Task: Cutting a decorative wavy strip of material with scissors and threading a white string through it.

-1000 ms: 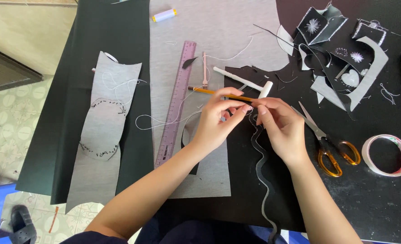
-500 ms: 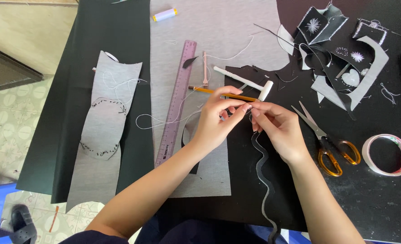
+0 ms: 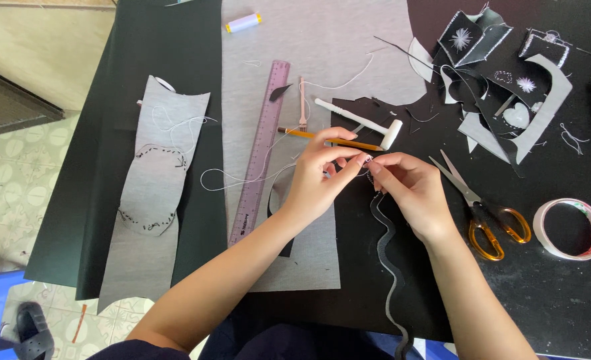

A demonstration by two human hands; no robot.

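Stitching under way | left hand [image 3: 319, 175] and right hand [image 3: 407, 188], both pinched shut, share a wavy grey strip's [image 3: 383, 235] far end; white thread [image 3: 242, 179] trails left | next, judged: a fine, steady pull

strip: a narrow wavy dark strip [image 3: 383, 247] with a pale edge; I pinch its top end between my fingertips, and it snakes down across the black surface [image 3: 542, 293] toward me and over the near edge.
thread: thin white thread [image 3: 242, 180], slack, looping left from my left grip [image 3: 322, 180] over the grey fabric.
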